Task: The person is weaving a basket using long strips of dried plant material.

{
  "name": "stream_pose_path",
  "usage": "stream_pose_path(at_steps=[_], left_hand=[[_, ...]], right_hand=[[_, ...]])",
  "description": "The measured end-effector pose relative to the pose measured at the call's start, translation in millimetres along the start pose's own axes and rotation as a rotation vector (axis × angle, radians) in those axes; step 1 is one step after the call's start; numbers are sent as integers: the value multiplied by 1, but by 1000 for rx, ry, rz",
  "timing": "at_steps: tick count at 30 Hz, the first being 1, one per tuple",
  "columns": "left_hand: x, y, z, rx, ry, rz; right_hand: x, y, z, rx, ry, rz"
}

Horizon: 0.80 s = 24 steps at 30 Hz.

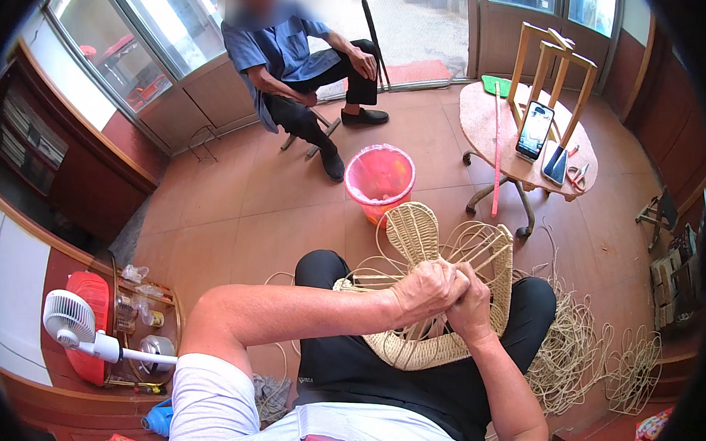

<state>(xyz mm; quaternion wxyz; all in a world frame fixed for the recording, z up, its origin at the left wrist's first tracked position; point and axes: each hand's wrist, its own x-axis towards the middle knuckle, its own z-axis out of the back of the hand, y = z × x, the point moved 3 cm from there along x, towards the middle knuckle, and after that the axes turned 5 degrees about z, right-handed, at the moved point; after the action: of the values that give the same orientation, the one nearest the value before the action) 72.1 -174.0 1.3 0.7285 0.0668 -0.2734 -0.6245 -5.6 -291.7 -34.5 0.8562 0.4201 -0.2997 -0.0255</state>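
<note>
A half-woven wicker piece [442, 349] of pale straw-coloured cane rests across my lap, its dense curved rim running along the bottom and right side. From its middle rises a fan-shaped woven panel [413, 228], with bare cane spokes [479, 255] fanning out to the right. My left hand [427, 292] is closed over the strands just below the panel. Right beside it, touching it, my right hand [470, 305] is also closed on the strands. The exact strands inside both fists are hidden by my fingers.
Loose cane coils [574, 352] lie on the floor at my right. A pink-lined bin [379, 174] stands ahead. Further right, a round table [478, 115] bears a wooden frame, phones and pliers [579, 178]. A seated person [277, 65] faces me. At left is a white fan [72, 321].
</note>
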Motion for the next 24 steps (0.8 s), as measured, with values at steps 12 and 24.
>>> stream_pose_path(at_steps=[12, 24], left_hand=[[8, -18, -7, 124, 102, 147], [13, -4, -7, -22, 203, 69]], right_hand=[[3, 3, 5, 71, 38, -66], [6, -2, 1, 69, 50, -43]])
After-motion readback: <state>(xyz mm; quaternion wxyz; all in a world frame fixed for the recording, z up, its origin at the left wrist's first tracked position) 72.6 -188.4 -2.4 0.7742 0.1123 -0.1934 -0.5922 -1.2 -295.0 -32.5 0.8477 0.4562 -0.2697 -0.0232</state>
